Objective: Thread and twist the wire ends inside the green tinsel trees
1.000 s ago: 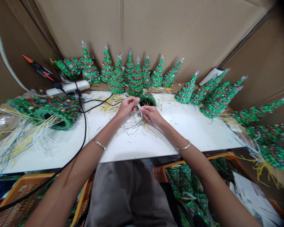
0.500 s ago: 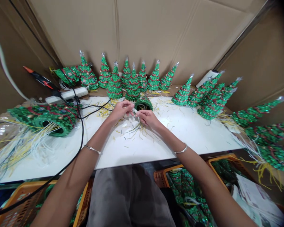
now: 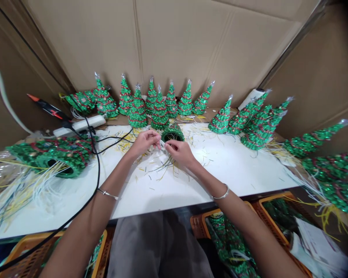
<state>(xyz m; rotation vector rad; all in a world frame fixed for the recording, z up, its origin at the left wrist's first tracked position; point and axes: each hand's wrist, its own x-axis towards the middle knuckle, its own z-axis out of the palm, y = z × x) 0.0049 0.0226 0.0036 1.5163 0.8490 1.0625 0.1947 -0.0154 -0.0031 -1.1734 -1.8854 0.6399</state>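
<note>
My left hand [image 3: 145,141] and my right hand [image 3: 178,151] meet over the white tabletop [image 3: 220,162], both pinched on thin wires [image 3: 163,144] that trail from a small green tinsel tree [image 3: 172,133] lying on its side with its hollow base facing me. The fingertips of the two hands almost touch. More loose wires [image 3: 162,168], yellow, dark and white, fan out on the table just under the hands. Each wrist wears a thin silver bangle.
A row of upright green trees [image 3: 150,104] lines the cardboard wall; more lie tilted at the right [image 3: 255,123] and left [image 3: 58,152]. A power strip [image 3: 79,125] and black cable [image 3: 97,170] cross the left side. Orange crates [image 3: 266,216] sit under the table edge.
The view has tilted upward, so everything sits lower in the picture. My hands stay together at the tree's base, with the fingers working the wires a little closer.
</note>
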